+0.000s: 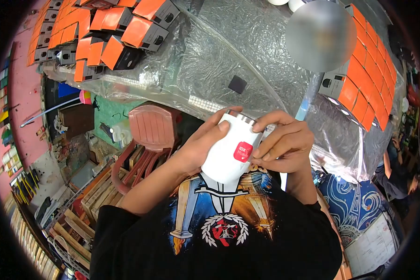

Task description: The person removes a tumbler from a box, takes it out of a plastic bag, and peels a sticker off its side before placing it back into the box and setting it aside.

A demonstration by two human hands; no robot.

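A white tumbler [219, 154] with a shiny metal rim and a red printed logo is held tilted in front of my chest. My left hand [205, 142] wraps around its left side, with the thumb lying along the wall near the rim. On the other side, my right hand [287, 142] has its fingers curled against the wall, close to the rim and the red logo [242, 151]. The palm-side contact of both hands is hidden. Beyond them, a small dark square [237, 84] lies on the plastic-covered table [210, 51].
Many orange-and-black boxes [147, 35] are piled at the table's far left. More orange boxes [359, 88] stand in rows at the right. A reddish plastic chair [151, 126] and wooden slats [102, 200] are at left. Another person's arm [387, 163] shows at far right.
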